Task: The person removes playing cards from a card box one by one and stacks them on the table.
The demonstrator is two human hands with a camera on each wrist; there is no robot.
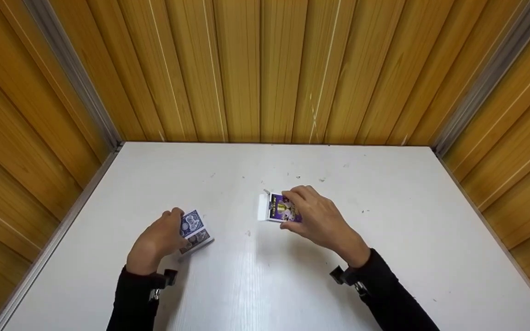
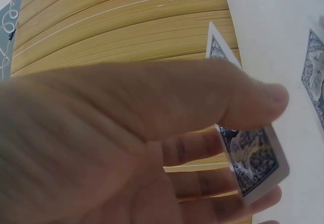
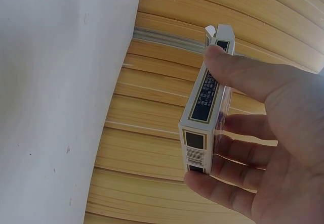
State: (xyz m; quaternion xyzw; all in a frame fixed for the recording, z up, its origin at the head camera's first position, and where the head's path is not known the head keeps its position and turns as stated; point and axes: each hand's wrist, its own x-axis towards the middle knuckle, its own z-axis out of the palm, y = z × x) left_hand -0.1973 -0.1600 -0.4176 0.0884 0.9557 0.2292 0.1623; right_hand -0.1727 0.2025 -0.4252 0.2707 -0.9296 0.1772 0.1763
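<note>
1. Card box is held by the right hand, whose fingers are clamped on it, the thumb laid against one narrow side.
2. Playing cards are pinched by the left hand, the thumb across one face and the other fingers behind; how many are gripped cannot be told.
3. A second card back is seen just beyond the left thumb tip; whether it is supported by the tabletop cannot be told.
4. The box is best steadied by light pressure on its narrow sides, since its thin walls would probably be bowed by a hard squeeze.
5. The cards are best squared by even pressure from thumb and fingers; if one side is loosened, they may be fanned or dropped.
6. The open flap is pointed from the right fingers toward the left hand; it is best held folded outward, as card corners could be caught by it.
7. Part of the box's purple face is covered by the right fingers.
8. Well beyond both sets of fingers, the tabletop is bounded by wooden panelling; behind the right fingers, a wrist mount is worn and could be knocked.
</note>
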